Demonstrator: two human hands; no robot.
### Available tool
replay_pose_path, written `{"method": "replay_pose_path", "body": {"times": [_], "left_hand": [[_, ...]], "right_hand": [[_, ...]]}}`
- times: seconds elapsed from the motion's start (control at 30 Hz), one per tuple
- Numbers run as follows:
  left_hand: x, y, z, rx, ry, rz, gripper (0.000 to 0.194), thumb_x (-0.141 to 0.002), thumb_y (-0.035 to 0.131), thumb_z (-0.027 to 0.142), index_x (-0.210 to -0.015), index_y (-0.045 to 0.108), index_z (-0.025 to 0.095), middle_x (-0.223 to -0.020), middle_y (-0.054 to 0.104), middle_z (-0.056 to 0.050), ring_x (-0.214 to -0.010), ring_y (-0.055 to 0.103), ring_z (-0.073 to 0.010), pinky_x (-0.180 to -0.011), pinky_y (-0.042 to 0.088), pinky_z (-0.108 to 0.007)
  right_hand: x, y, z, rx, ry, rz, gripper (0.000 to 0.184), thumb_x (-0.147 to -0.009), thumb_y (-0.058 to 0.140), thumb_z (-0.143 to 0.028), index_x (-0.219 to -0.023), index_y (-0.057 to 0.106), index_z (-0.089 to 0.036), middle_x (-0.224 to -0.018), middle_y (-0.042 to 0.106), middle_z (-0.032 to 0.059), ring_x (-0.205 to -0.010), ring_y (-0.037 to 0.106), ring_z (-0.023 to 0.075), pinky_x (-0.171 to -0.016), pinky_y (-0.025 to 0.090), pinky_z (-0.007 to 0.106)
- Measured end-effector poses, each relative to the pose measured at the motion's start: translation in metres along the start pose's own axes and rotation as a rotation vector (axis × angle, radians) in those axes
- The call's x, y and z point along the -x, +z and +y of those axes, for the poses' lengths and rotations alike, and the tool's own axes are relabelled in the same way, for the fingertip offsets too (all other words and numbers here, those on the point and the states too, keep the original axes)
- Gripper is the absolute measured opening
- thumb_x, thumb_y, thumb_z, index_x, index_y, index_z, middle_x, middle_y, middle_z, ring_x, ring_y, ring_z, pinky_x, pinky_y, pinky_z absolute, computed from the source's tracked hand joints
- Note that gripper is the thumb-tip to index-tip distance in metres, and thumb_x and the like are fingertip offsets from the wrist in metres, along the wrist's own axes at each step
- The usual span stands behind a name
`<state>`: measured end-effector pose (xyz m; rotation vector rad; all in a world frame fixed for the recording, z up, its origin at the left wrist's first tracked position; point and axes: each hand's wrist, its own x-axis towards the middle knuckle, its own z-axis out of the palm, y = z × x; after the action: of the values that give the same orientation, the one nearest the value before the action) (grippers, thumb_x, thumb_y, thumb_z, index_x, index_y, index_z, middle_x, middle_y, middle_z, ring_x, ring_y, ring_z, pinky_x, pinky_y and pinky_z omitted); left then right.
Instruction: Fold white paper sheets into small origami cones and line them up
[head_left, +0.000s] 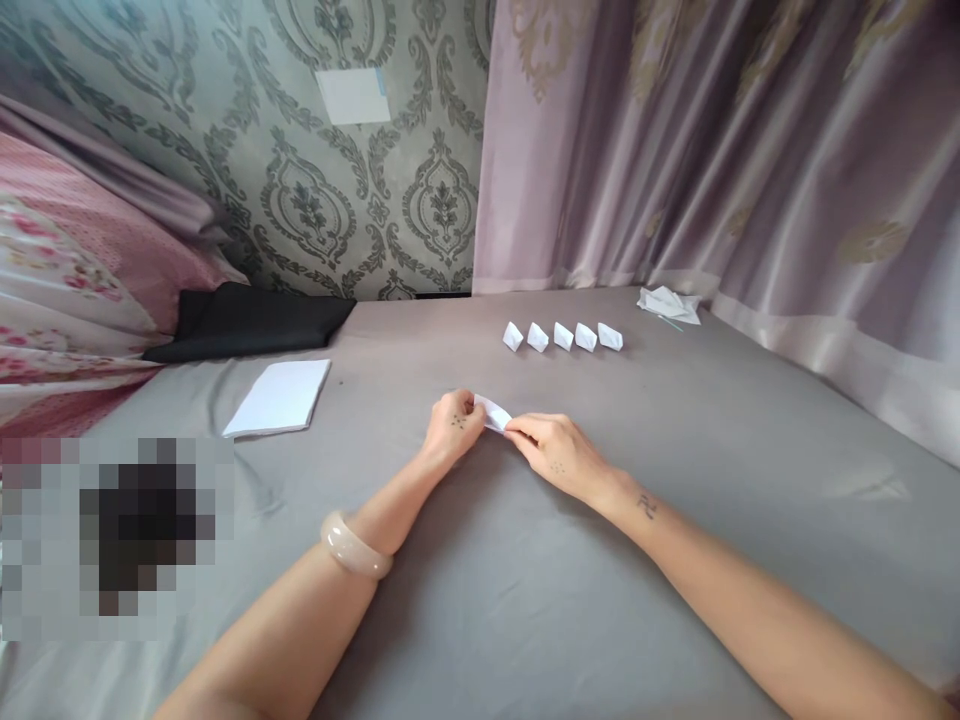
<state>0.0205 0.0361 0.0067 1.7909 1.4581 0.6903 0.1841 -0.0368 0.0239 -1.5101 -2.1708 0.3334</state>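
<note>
A small folded piece of white paper (493, 412) lies between my two hands on the grey sheet (525, 580). My left hand (454, 423) is closed on its left end, and my right hand (555, 452) pinches its right end. Both hands rest low on the sheet. A pale bangle (354, 546) sits on my left wrist. Beyond the hands, several small folded white paper boats (562, 336) stand in a row.
A stack of white paper sheets (279, 397) lies at the left. A black cloth (251, 320) sits behind it against the patterned wall. Crumpled white paper scraps (670, 304) lie at the back right by the mauve curtain (712, 150). A floral pink bedcover (67, 290) is at far left.
</note>
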Motion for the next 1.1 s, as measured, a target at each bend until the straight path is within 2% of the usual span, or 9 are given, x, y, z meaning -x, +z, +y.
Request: {"method": "replay_pose_path", "body": {"times": [0.1, 0.23, 0.37, 0.47, 0.73, 0.9, 1.1], "left_hand": [[-0.003, -0.004, -0.001, 0.006, -0.005, 0.018, 0.020, -0.080, 0.044, 0.025, -0.076, 0.061, 0.016, -0.063, 0.063, -0.002, -0.042, 0.049, -0.0085, -0.045, 0.036, -0.021], [-0.008, -0.006, -0.003, 0.103, -0.047, 0.028, 0.030, -0.086, 0.043, 0.039, -0.089, 0.061, 0.014, -0.063, 0.063, -0.002, -0.040, 0.049, -0.0087, -0.046, 0.039, -0.022], [-0.010, -0.005, -0.005, 0.250, -0.102, 0.124, 0.040, -0.086, 0.045, 0.049, -0.104, 0.054, 0.014, -0.069, 0.065, -0.003, -0.043, 0.053, -0.0093, -0.045, 0.041, -0.020], [-0.010, -0.004, -0.006, 0.264, -0.100, 0.179, 0.036, -0.086, 0.047, 0.046, -0.102, 0.054, 0.015, -0.068, 0.064, -0.003, -0.045, 0.054, -0.0093, -0.045, 0.041, -0.019], [-0.012, -0.001, -0.008, 0.240, -0.148, 0.149, 0.023, -0.086, 0.047, 0.032, -0.100, 0.056, 0.016, -0.070, 0.065, -0.002, -0.044, 0.053, -0.0090, -0.043, 0.039, -0.019], [-0.012, 0.000, -0.006, 0.218, -0.118, 0.141, 0.019, -0.086, 0.046, 0.027, -0.095, 0.057, 0.015, -0.064, 0.063, -0.001, -0.044, 0.053, -0.0094, -0.046, 0.040, -0.019], [-0.013, -0.001, -0.005, 0.194, -0.115, 0.123, 0.020, -0.087, 0.045, 0.026, -0.097, 0.057, 0.015, -0.063, 0.062, -0.001, -0.046, 0.054, -0.0103, -0.049, 0.039, -0.020]], "right_hand": [[-0.006, 0.006, 0.000, -0.016, -0.013, 0.042, 0.024, -0.093, 0.045, -0.022, -0.094, 0.068, -0.020, -0.089, 0.070, 0.0055, -0.078, 0.062, 0.0148, -0.072, 0.041, 0.025], [-0.016, 0.012, 0.000, 0.030, -0.027, 0.025, 0.024, -0.092, 0.045, -0.021, -0.091, 0.069, -0.018, -0.086, 0.070, 0.0057, -0.075, 0.062, 0.0150, -0.070, 0.040, 0.024], [-0.037, 0.016, 0.006, 0.095, 0.074, 0.070, 0.025, -0.094, 0.042, -0.021, -0.093, 0.067, -0.019, -0.090, 0.070, 0.0060, -0.084, 0.064, 0.0153, -0.074, 0.040, 0.023], [-0.060, 0.018, 0.015, 0.156, 0.177, 0.094, 0.028, -0.095, 0.039, -0.020, -0.096, 0.066, -0.018, -0.094, 0.071, 0.0079, -0.088, 0.064, 0.0170, -0.075, 0.039, 0.023], [-0.112, 0.029, 0.032, 0.239, 0.310, 0.094, 0.033, -0.095, 0.032, -0.016, -0.107, 0.063, -0.015, -0.104, 0.068, 0.0123, -0.099, 0.063, 0.0209, -0.080, 0.041, 0.026], [-0.132, 0.035, 0.035, 0.288, 0.374, 0.054, 0.035, -0.092, 0.031, -0.008, -0.108, 0.061, -0.012, -0.107, 0.067, 0.0162, -0.100, 0.063, 0.0236, -0.081, 0.043, 0.028], [-0.145, 0.036, 0.033, 0.309, 0.406, 0.020, 0.038, -0.089, 0.031, -0.003, -0.112, 0.059, -0.012, -0.110, 0.065, 0.0168, -0.105, 0.062, 0.0246, -0.085, 0.044, 0.029]]}}
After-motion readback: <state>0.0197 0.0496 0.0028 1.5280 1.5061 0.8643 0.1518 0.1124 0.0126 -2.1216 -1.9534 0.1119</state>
